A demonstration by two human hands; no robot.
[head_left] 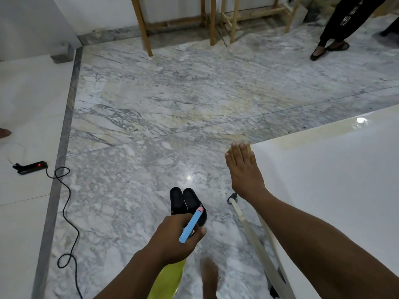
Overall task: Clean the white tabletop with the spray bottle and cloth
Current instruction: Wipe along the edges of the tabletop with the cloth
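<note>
While slippers (185, 203) sit near the tabletop (334, 180), a cable (67, 203) lies well apart.

left hand (172, 238): grips spray bottle (191, 225), yellow-green body
right hand (244, 171): flat on cloth (248, 147), white tabletop (323, 190) corner

One white tabletop (334, 190). Two hands: the left hand (174, 240) to the left of the tabletop, the right hand (243, 169) at its corner. One spray bottle (191, 225), left of the tabletop. Two black slippers (186, 201) on the floor left of the tabletop. One power strip (30, 167) far left of it. Two wooden stands (177, 22) beyond the tabletop. Two sandalled feet (330, 49) of another person beyond it.
</note>
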